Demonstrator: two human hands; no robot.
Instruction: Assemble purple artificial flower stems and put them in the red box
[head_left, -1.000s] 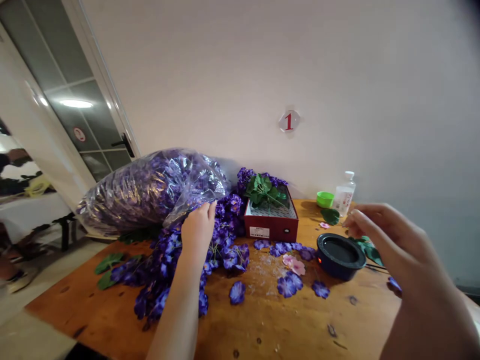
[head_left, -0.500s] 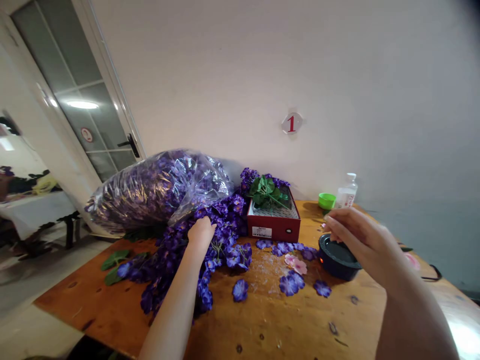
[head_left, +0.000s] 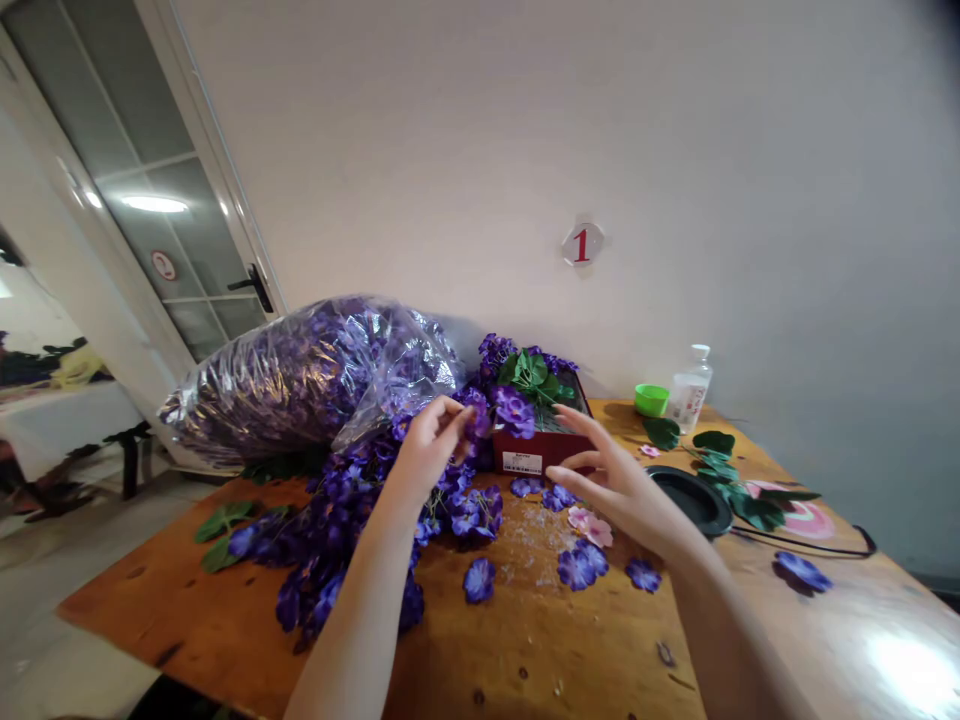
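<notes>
Well, our left hand (head_left: 424, 455) sits against the heap of purple flowers (head_left: 337, 540), its fingers (head_left: 450, 412) curled at a bloom (head_left: 474, 420); we cannot tell whether they are gripping it. Our right hand (head_left: 619, 490) is open, fingers spread and holding nothing, just in front of a red box (head_left: 541, 452) topped with green leaves (head_left: 529, 372). The heap spills across the wooden table (head_left: 540, 650), beneath a stuffed plastic bag (head_left: 300, 385) of more purple flowers. Loose purple blooms (head_left: 577, 568) and pink flowers (head_left: 589, 525) lie near the right hand. Farther right we see a round black dish (head_left: 694, 500), loose leaves (head_left: 757, 510), a clear bottle (head_left: 690, 392) and a green cap (head_left: 651, 400).
</notes>
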